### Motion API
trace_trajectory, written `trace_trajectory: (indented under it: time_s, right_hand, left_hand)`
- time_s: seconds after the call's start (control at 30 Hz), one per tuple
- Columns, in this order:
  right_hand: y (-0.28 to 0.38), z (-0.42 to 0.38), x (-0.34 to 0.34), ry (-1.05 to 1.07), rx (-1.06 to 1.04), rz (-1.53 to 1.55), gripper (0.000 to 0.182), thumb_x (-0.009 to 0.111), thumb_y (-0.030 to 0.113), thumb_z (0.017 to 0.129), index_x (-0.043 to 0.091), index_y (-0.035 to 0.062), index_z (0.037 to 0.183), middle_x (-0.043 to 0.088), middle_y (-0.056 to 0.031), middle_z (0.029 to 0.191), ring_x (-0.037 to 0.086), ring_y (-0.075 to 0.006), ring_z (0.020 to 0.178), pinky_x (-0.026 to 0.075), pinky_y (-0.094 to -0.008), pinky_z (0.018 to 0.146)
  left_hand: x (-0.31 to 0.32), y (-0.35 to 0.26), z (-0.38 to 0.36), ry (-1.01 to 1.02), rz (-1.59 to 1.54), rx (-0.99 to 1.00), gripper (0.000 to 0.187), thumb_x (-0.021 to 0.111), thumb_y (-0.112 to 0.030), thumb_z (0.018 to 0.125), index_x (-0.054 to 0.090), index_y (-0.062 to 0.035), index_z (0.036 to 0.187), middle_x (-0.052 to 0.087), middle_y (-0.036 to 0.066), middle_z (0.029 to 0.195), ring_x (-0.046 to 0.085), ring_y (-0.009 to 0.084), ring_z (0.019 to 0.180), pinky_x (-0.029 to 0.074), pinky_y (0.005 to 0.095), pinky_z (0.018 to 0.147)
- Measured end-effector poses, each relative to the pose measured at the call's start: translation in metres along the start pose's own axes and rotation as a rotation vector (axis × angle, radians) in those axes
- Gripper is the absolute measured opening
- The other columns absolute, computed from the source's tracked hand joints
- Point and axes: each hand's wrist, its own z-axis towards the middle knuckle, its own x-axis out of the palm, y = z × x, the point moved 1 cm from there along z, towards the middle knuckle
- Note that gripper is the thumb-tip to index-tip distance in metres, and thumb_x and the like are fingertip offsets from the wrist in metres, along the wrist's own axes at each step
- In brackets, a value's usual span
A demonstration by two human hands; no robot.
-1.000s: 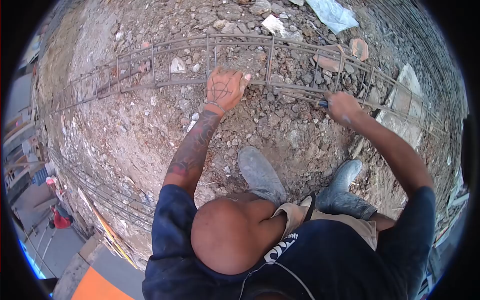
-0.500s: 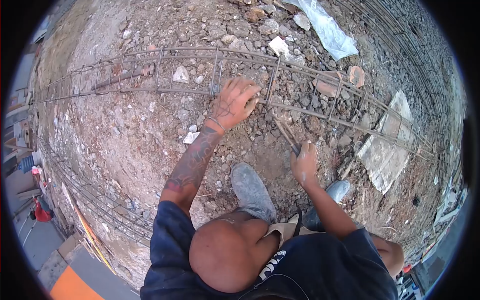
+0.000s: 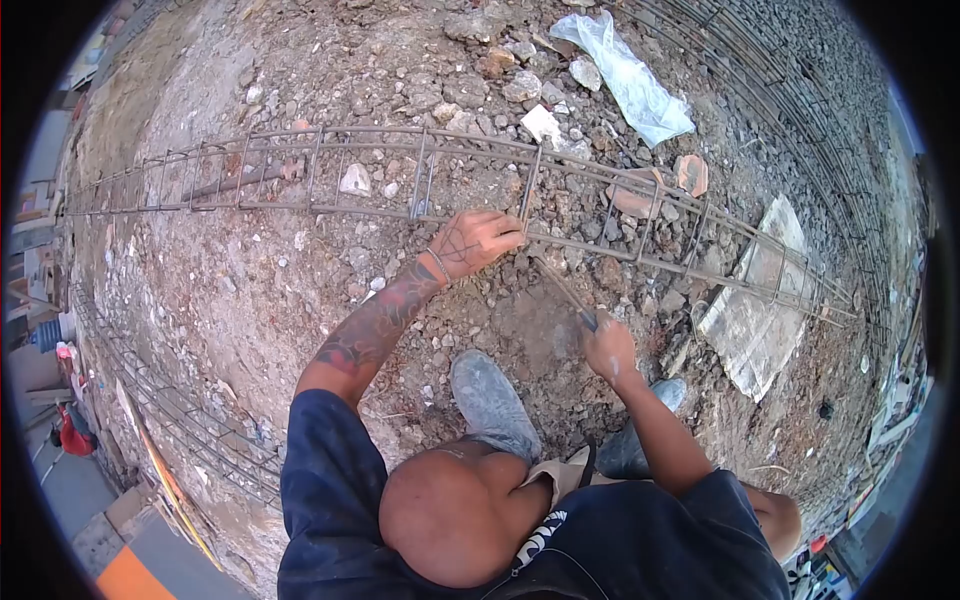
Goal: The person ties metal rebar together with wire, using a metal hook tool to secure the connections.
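Note:
A long rebar cage (image 3: 585, 247) of thin bars and square stirrups crosses the rubble in front of me. My left hand (image 3: 478, 243) is closed at its near lower bar, fingers curled beside a stirrup; whether a tie wire is between them is hidden. In my right hand (image 3: 608, 348) are long-handled pincers (image 3: 563, 292), gripped by the handles. Their head meets the same bar and stirrup corner, just right of my left fingertips. The jaws are too small to make out.
A clear plastic sheet (image 3: 630, 80) and brick pieces (image 3: 691, 175) lie beyond the cage. A whitish flattened sack (image 3: 760, 325) sits partly under its right end. More rebar cages (image 3: 190, 410) lie at left, others at upper right. My dusty boots (image 3: 492, 400) stand on the dirt.
My left fingers have closed in at the stirrup corner. The pincers' handles, spread a little before, now appear closer together, with the head up against that corner. The view has shifted slightly.

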Motion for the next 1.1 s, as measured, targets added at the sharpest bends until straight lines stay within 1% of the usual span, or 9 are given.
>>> trace_trajectory:
  time_s: [0.17,0.43,0.57,0.67,0.73,0.93,1.0,1.07,1.1]
  right_hand:
    - [0.02,-0.014,0.007,0.037,0.036,0.075,0.043,0.054,0.042,0.09,0.058,-0.0012,0.094,0.061,-0.0293,0.076,0.061,-0.0474,0.075,0.049,-0.0499,0.069]
    - [0.032,-0.029,0.023,0.662,0.517,1.097,0.053,0.057,0.056,0.087,0.056,0.0031,0.092,0.053,-0.0017,0.066,0.049,-0.0139,0.057,0.041,-0.0296,0.05]
    - [0.043,-0.035,0.054,0.492,0.539,1.089,0.038,0.054,0.045,0.093,0.053,0.0083,0.083,0.042,0.0033,0.061,0.039,-0.0113,0.048,0.033,-0.0282,0.045]
    - [0.049,-0.031,0.056,0.059,0.298,0.469,0.042,0.059,0.042,0.089,0.061,-0.0001,0.089,0.062,-0.0247,0.074,0.062,-0.0375,0.072,0.048,-0.0438,0.066]
    - [0.049,-0.027,0.044,-0.043,0.284,0.397,0.038,0.059,0.04,0.089,0.062,0.0017,0.09,0.063,-0.0244,0.076,0.063,-0.0393,0.074,0.048,-0.0455,0.067]
    - [0.025,-0.023,0.035,-0.25,0.309,0.105,0.03,0.067,0.027,0.08,0.06,0.0067,0.101,0.065,-0.0178,0.086,0.063,-0.0378,0.083,0.048,-0.0481,0.07]
    - [0.001,-0.011,0.009,-0.445,-0.031,-0.223,0.037,0.07,0.022,0.073,0.055,0.0071,0.103,0.06,-0.0134,0.096,0.057,-0.0324,0.094,0.044,-0.0435,0.078]
    - [-0.016,0.0,-0.006,-0.379,-0.085,-0.291,0.038,0.071,0.021,0.071,0.054,0.0067,0.102,0.057,-0.0124,0.098,0.054,-0.0308,0.097,0.042,-0.0416,0.081]
    - [-0.024,0.002,-0.009,-0.3,-0.135,-0.35,0.039,0.072,0.02,0.069,0.053,0.0064,0.101,0.054,-0.0113,0.1,0.05,-0.0293,0.099,0.04,-0.0397,0.084]
  left_hand:
    - [-0.002,0.003,-0.002,-0.052,0.014,0.03,0.025,0.062,-0.008,0.075,0.062,-0.0123,0.1,0.063,0.005,0.098,0.065,0.0232,0.082,0.054,0.0344,0.065]
    - [-0.007,-0.002,0.008,0.061,0.075,0.081,0.026,0.062,-0.008,0.075,0.062,-0.0126,0.1,0.062,0.005,0.097,0.064,0.0221,0.083,0.054,0.0342,0.064]
    - [-0.001,-0.005,0.009,-0.008,0.009,0.042,0.02,0.063,-0.008,0.077,0.062,-0.0109,0.097,0.062,0.006,0.096,0.064,0.0233,0.081,0.054,0.0346,0.066]
    - [-0.002,-0.015,0.017,-0.118,-0.183,-0.252,0.011,0.062,-0.007,0.081,0.062,-0.0065,0.092,0.063,0.008,0.088,0.063,0.0254,0.078,0.053,0.0332,0.066]
    - [-0.007,-0.016,0.024,-0.173,-0.323,-0.473,0.007,0.062,-0.006,0.082,0.063,-0.0038,0.089,0.063,0.009,0.081,0.063,0.0269,0.075,0.052,0.0324,0.067]
    - [0.025,0.042,0.025,0.298,-0.783,-1.059,0.014,0.066,-0.007,0.085,0.067,0.0056,0.09,0.069,0.013,0.076,0.067,0.0177,0.062,0.055,0.03,0.056]
    - [0.045,0.063,0.022,0.505,-0.675,-0.858,0.014,0.064,-0.007,0.085,0.068,0.0066,0.089,0.069,0.014,0.077,0.068,0.0186,0.064,0.056,0.0292,0.055]
    - [0.032,0.053,0.043,0.687,-0.557,-0.64,0.015,0.063,-0.006,0.085,0.068,0.0076,0.088,0.069,0.015,0.077,0.068,0.0195,0.065,0.057,0.0284,0.055]
    - [0.022,0.046,0.051,0.718,-0.678,-1.004,0.015,0.062,-0.006,0.085,0.067,0.0076,0.089,0.069,0.015,0.08,0.069,0.0197,0.066,0.058,0.0278,0.054]
